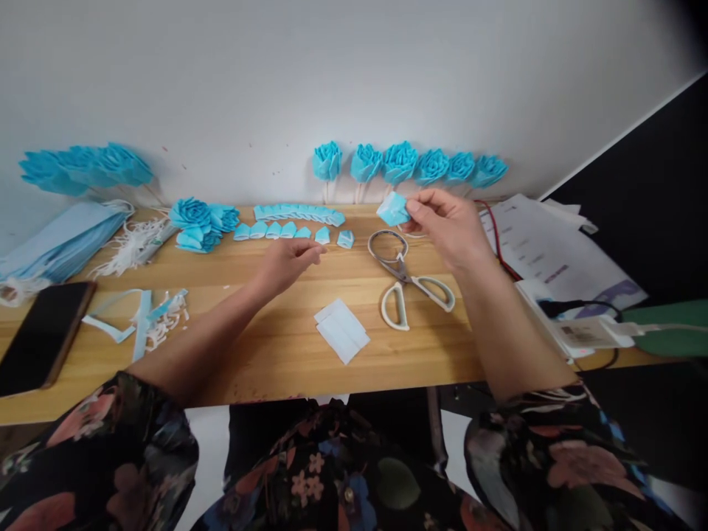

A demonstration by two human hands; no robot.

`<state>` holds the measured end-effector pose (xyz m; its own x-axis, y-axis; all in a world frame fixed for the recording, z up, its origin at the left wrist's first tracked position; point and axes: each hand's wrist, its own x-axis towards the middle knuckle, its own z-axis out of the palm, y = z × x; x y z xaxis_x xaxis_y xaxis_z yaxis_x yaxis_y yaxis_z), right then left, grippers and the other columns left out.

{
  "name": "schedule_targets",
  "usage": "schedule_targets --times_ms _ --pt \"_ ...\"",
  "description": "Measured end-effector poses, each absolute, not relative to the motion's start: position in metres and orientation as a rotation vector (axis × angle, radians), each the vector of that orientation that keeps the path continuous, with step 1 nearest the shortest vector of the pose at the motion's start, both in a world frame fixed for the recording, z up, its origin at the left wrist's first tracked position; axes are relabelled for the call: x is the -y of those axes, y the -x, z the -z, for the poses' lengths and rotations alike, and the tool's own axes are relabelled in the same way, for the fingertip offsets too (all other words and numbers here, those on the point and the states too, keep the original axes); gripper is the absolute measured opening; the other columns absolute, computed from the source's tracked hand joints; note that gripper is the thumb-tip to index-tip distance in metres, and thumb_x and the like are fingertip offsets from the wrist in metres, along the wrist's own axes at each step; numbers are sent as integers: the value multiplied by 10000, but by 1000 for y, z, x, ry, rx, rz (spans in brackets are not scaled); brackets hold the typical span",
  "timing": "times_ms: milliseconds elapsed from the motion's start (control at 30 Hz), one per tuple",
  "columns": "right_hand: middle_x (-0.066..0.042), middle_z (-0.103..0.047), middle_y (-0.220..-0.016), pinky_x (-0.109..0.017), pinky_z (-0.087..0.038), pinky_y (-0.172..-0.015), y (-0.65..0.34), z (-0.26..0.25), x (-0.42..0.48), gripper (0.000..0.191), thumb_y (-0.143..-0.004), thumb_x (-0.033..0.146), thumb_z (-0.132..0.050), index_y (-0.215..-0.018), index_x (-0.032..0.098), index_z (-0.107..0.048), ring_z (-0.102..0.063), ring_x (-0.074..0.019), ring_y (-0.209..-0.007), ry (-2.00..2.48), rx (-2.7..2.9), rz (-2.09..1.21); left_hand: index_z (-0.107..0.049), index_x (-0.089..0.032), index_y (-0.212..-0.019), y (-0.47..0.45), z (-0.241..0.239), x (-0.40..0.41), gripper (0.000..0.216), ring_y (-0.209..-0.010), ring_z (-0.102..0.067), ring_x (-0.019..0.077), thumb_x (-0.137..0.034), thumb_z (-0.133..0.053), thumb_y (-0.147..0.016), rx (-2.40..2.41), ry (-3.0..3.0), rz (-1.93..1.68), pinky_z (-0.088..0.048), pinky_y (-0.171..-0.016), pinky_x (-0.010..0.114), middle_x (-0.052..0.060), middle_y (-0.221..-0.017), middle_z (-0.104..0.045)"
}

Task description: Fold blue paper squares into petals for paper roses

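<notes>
My right hand [445,225] is raised over the table, pinching a folded light-blue petal piece [393,209] between thumb and fingers. My left hand [290,264] is closed low over the wood, and nothing shows at its fingertips. Just beyond it runs a row of small folded blue petals [273,230], with two loose folded petals [346,238] at its right end. Behind lies a longer strip of overlapping petals [299,214]. Pale flat fabric pieces [341,330] lie near the front. Scissors [403,276] with cream handles rest open below my right hand.
Blue flowers on sticks [399,162] lean against the wall, more at left [88,168]. Loose flower heads [202,221], a mask stack [60,240], white straps [136,243], scraps [147,317] and a phone [44,335] lie left. Papers [558,247] and a plugged-in charger [589,333] are right.
</notes>
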<state>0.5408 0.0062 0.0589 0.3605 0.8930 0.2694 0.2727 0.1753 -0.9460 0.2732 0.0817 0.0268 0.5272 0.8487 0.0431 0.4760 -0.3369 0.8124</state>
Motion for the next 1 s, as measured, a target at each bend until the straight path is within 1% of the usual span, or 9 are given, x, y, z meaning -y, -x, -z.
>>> schedule_targets --times_ms 67,133,200,300,400,467,533,700,1000 --pt "1 -666 -790 -294 -557 -671 -548 -56 -9 279 -792 481 -766 -849 218 -693 -627 -128 -671 1373 1172 -620 -743 -173 -797 -283 -25 -88 313 -632 -557 155 -404 -542 -865 -1116 -2079 -563 -404 -608 278 41 -747 -716" --pt "1 -671 -805 -289 -560 -667 -550 -47 -12 318 -781 519 -762 -857 222 -681 -626 -127 -672 1362 1138 -636 -755 -177 -834 -295 -25 -96 299 -718 -610 186 -339 -508 -879 -1146 -2239 -545 -407 -649 293 57 -817 -739" --pt "2 -673 -802 -278 -555 -656 -550 -36 -13 333 -768 532 -764 -848 222 -669 -616 -120 -657 1349 1085 -666 -757 -182 -814 -306 -25 -104 305 -805 -643 222 -285 -479 -885 -1195 -2447 -516 -400 -678 312 80 -885 -753" --pt "4 -677 -793 -260 -544 -650 -551 -24 -12 312 -749 499 -781 -829 217 -674 -607 -108 -643 1335 1042 -734 -766 -180 -806 -320 -25 -117 326 -868 -660 271 -257 -459 -888 -1284 -2655 -409 -389 -690 341 120 -946 -756" --pt "7 -679 -796 -251 -541 -652 -554 -21 -10 288 -738 463 -799 -818 213 -680 -608 -99 -645 1287 1015 -782 -781 -168 -836 -332 -26 -126 336 -875 -664 294 -243 -456 -878 -1309 -2728 -283 -379 -690 357 143 -926 -756" --pt "7 -679 -805 -252 -544 -658 -556 -22 -9 279 -750 455 -798 -816 213 -676 -612 -99 -655 1261 1003 -784 -785 -157 -825 -337 -29 -129 336 -855 -664 292 -224 -458 -864 -1330 -2739 -238 -373 -690 360 148 -885 -755" --pt "5 -679 -810 -259 -546 -661 -557 -23 -9 266 -772 450 -786 -818 215 -671 -614 -103 -660 1271 1004 -780 -791 -159 -847 -338 -34 -133 329 -858 -661 283 -218 -467 -862 -1356 -2720 -281 -379 -703 354 143 -892 -760" --pt "-4 -692 -819 -267 -546 -657 -551 -23 -10 213 -792 424 -764 -809 226 -688 -610 -115 -662 1313 1014 -787 -790 -208 -999 -328 -44 -142 324 -916 -652 268 -259 -488 -892 -1410 -2629 -497 -410 -739 330 109 -972 -775" --pt "-14 -698 -808 -299 -554 -643 -551 -22 -10 276 -749 503 -779 -808 247 -694 -610 -144 -664 1298 1016 -790 -793 -194 -935 -319 -41 -150 325 -859 -650 260 -238 -479 -863 -1520 -2581 -411 -388 -680 323 116 -954 -774"
